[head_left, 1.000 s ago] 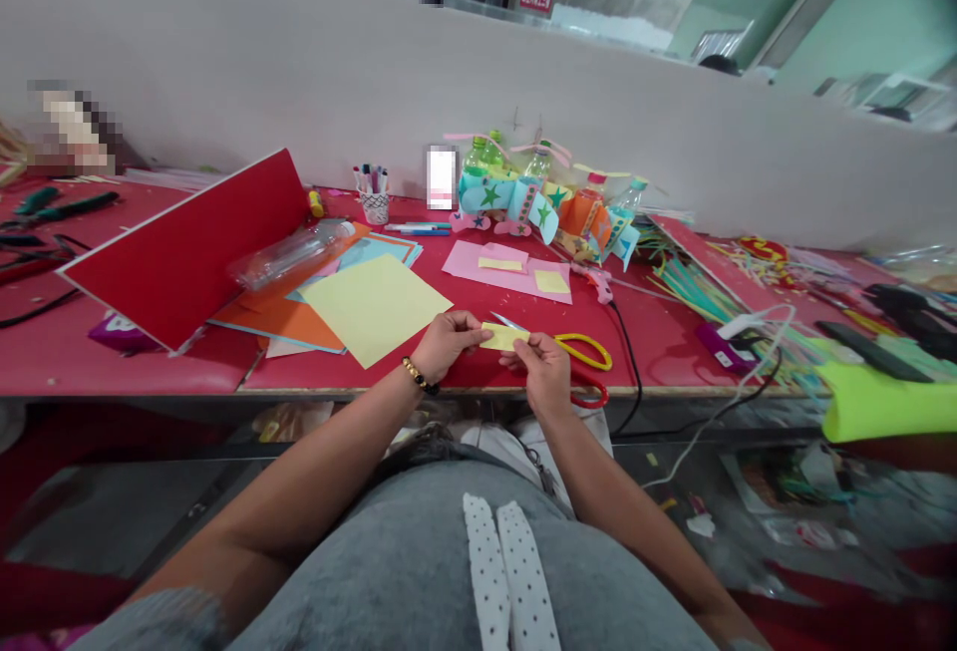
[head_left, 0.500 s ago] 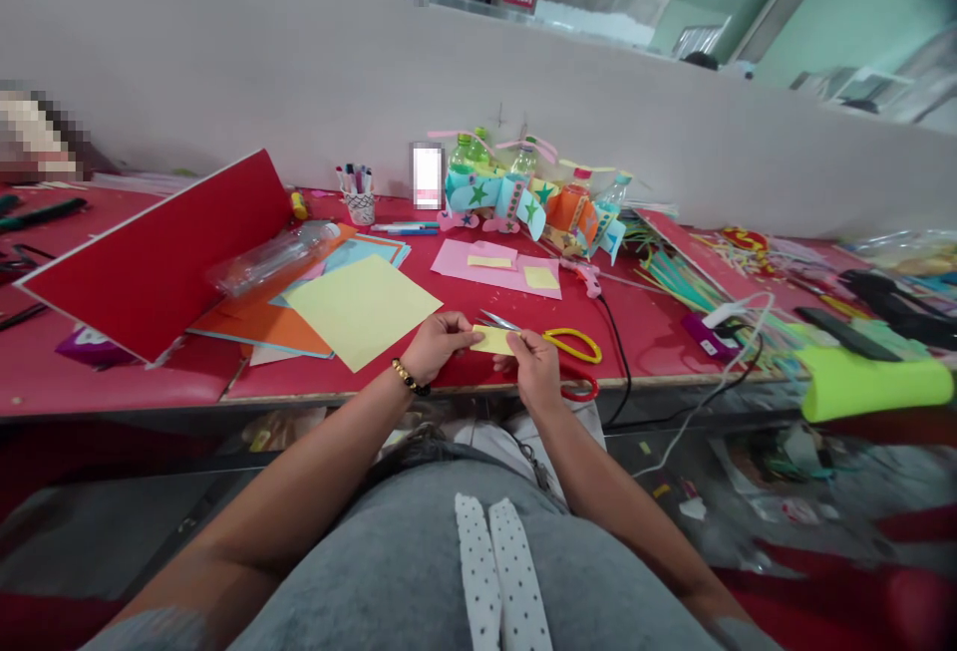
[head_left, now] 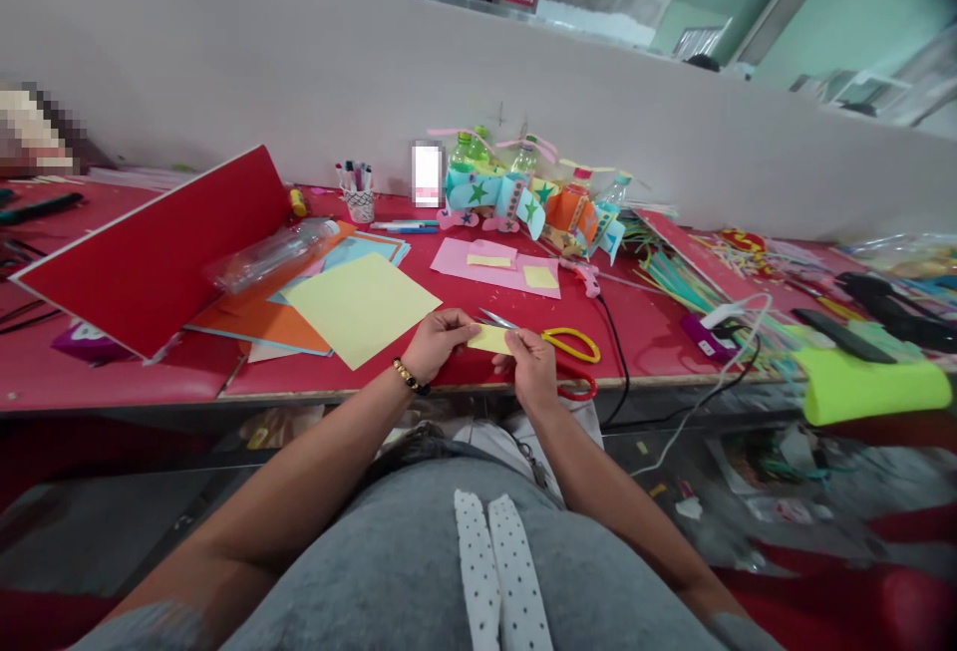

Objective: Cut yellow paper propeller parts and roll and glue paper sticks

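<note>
A small strip of pale yellow paper (head_left: pixel 489 338) is stretched between my two hands over the table's front edge. My left hand (head_left: pixel 436 344) pinches its left end, and my right hand (head_left: pixel 532 364) pinches the right end. Scissors (head_left: pixel 574 342) with one yellow and one red handle lie beside and partly behind my right hand, blades pointing left. A large yellow sheet (head_left: pixel 363 310) rests left of my hands on orange and blue sheets. Beyond my hands is pink paper (head_left: pixel 485 267) with two small yellow pieces on it.
Decorated bottle crafts (head_left: pixel 515 187) stand by the partition, near a pen cup (head_left: pixel 360 202). A red board (head_left: pixel 164 252) leans at left near a clear plastic bottle (head_left: pixel 276 257). A pink glue gun (head_left: pixel 588 279) trails a black cord. Bright green material (head_left: pixel 874 384) overhangs the right edge.
Both hands keep hold of the yellow strip and have shifted very slightly left with it. The other things stay in place.
</note>
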### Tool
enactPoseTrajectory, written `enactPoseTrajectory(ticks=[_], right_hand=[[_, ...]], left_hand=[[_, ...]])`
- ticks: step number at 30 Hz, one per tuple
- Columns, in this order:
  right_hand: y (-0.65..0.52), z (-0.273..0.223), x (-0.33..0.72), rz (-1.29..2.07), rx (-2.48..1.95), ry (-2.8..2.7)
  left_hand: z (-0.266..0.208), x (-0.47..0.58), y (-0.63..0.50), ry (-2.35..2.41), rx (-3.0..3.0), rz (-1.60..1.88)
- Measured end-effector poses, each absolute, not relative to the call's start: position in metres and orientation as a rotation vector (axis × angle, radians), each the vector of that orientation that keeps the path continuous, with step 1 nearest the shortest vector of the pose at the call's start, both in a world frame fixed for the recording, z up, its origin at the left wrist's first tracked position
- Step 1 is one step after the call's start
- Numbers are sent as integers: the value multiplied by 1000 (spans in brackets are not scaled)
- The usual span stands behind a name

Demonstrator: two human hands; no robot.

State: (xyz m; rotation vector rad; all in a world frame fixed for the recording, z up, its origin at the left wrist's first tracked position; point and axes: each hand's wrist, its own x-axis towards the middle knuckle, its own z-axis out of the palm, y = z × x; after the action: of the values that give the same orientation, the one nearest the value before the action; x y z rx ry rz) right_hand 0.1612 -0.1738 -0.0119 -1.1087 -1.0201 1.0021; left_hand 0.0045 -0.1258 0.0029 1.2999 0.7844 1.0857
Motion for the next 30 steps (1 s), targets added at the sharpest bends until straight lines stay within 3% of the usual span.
enactPoseTrajectory(ticks=[30], right_hand=[[-169,-11,170,1088,-1075,-1067]], left_hand=[[2,0,-123,721,1306,1107]])
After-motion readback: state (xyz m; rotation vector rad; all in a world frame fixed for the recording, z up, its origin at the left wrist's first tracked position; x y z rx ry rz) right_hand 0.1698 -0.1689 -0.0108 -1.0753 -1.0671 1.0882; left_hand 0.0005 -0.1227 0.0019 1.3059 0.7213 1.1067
